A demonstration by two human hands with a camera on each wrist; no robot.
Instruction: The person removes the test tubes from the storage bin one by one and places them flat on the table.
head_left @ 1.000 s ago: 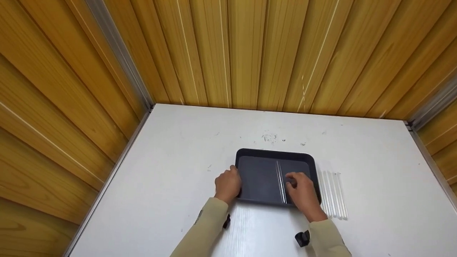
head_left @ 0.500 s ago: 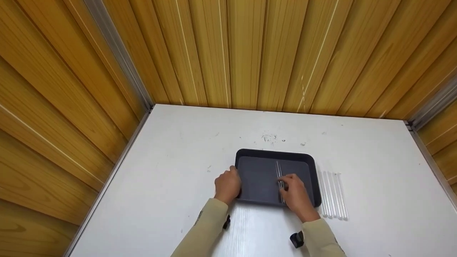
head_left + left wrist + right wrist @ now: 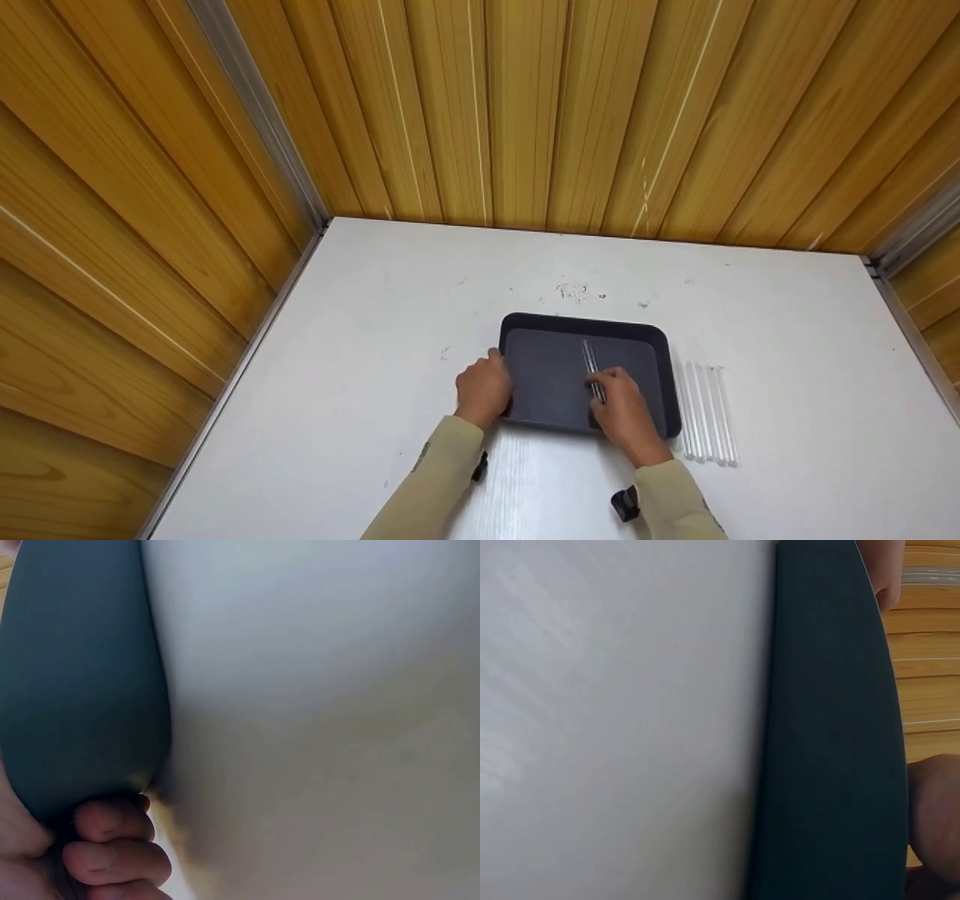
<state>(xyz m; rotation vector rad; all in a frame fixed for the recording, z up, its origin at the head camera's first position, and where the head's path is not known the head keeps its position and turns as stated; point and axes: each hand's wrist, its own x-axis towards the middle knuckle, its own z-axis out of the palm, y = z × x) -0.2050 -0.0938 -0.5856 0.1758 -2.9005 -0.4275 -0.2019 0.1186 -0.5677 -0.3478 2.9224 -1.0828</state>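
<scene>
A dark rectangular tray [image 3: 547, 375] lies on the white table. My left hand [image 3: 484, 386] grips the tray's left rim; in the left wrist view its curled fingers [image 3: 116, 859] hold the tray's end. Over the tray's right part, my right hand [image 3: 622, 409] pinches thin clear rods [image 3: 589, 356] between thumb and fingers. Their far ends point to the tray's back wall, and the near ends seem raised from the tray floor. How many rods are pinched I cannot tell. In the right wrist view, the tray's outer side [image 3: 829, 727] hides most of that hand.
Several more clear rods [image 3: 709, 416] lie side by side on the white table [image 3: 405, 315], just right of the tray. Yellow wood-patterned panels [image 3: 517, 112] stand behind and at both sides. Dark scuff marks spot the table behind the tray.
My right hand has moved left to the clear rods in the tray and now pinches them. Their near ends have come up. The left hand has kept its grip on the rim.
</scene>
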